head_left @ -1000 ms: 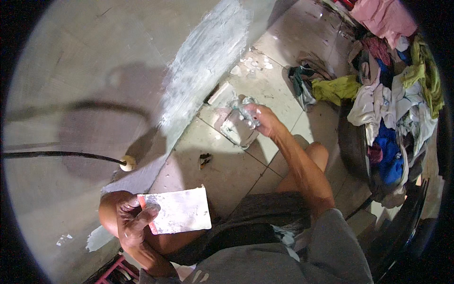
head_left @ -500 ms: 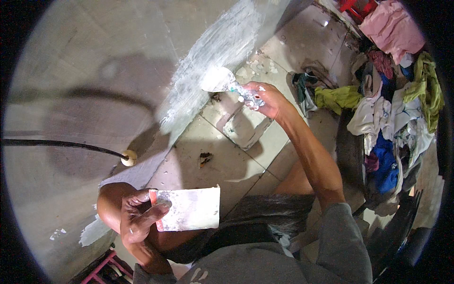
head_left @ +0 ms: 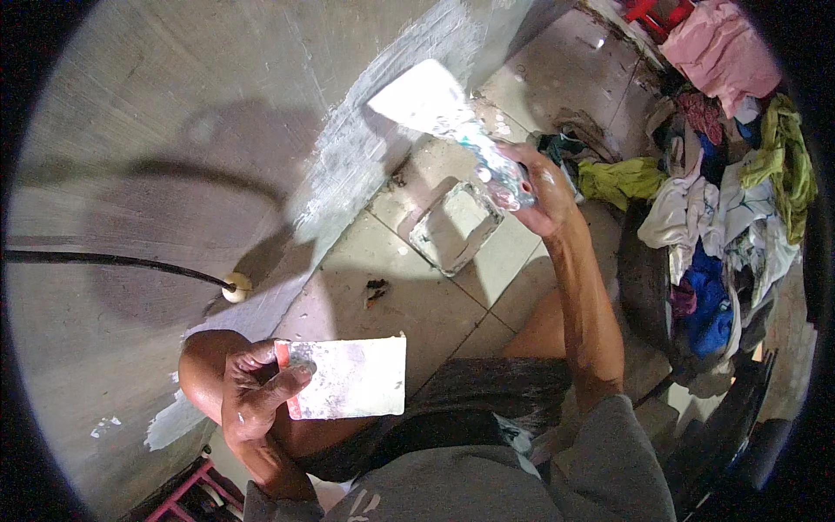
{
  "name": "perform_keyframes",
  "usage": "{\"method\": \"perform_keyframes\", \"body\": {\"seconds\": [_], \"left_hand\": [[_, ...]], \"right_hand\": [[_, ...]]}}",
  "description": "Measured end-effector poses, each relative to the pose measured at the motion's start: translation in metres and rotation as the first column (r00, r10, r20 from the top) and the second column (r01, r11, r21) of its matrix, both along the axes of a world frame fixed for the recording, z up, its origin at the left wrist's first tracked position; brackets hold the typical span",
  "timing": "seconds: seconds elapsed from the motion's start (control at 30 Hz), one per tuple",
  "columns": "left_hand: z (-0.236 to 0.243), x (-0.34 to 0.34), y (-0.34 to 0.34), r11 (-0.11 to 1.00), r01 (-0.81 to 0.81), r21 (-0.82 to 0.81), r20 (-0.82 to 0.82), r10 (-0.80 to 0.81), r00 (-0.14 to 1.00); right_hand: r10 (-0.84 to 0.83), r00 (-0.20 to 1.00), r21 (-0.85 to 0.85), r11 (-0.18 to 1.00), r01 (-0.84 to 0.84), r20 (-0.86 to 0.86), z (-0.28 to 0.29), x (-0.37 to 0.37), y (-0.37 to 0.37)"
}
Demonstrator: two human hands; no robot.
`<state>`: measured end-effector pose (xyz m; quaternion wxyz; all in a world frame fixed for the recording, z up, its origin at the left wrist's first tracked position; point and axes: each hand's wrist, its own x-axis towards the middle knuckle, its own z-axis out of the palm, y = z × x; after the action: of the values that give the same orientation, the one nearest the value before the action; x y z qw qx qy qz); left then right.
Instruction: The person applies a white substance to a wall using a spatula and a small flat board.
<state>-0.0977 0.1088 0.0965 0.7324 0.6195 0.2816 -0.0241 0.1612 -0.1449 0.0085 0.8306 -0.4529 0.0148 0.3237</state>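
My right hand (head_left: 541, 187) is closed round the smeared handle of a putty knife (head_left: 426, 97). Its wide, pale blade is raised in front of the wall's whitish putty band (head_left: 365, 122); I cannot tell whether they touch. In my left hand (head_left: 252, 391), thumb on top, is a flat rectangular spreader (head_left: 357, 378), white with grey smears and a red strip along the gripped edge. It is held above my lap, by my bent left knee. A shallow rectangular tray (head_left: 457, 228) with pale residue lies on the floor below my right hand.
The grey wall (head_left: 174, 96) rises on the left, with a black cable (head_left: 122, 258) ending at a round cream fitting (head_left: 236, 287). Crumbs and a dark scrap (head_left: 376, 289) lie on the tiled floor (head_left: 417, 300). Clothes (head_left: 696, 209) are heaped on the right; a pink rack (head_left: 198, 489) is at lower left.
My right hand has drawn back to the right and toward me, and the putty knife's blade now shows broad and tilted up. The left hand with the spreader has hardly moved.
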Motion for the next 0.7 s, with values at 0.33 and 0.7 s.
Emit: {"method": "perform_keyframes", "body": {"seconds": [0.33,0.7], "left_hand": [[-0.004,0.003,-0.003,0.999,0.004,0.034,0.071,-0.006,0.997],[-0.004,0.003,0.0,0.999,0.018,0.046,0.059,-0.021,0.998]], "right_hand": [[-0.349,0.926,-0.137,0.92,0.368,0.145,-0.119,-0.029,0.007],[-0.216,0.541,-0.379,0.509,0.773,0.813,-0.119,-0.01,0.156]]}}
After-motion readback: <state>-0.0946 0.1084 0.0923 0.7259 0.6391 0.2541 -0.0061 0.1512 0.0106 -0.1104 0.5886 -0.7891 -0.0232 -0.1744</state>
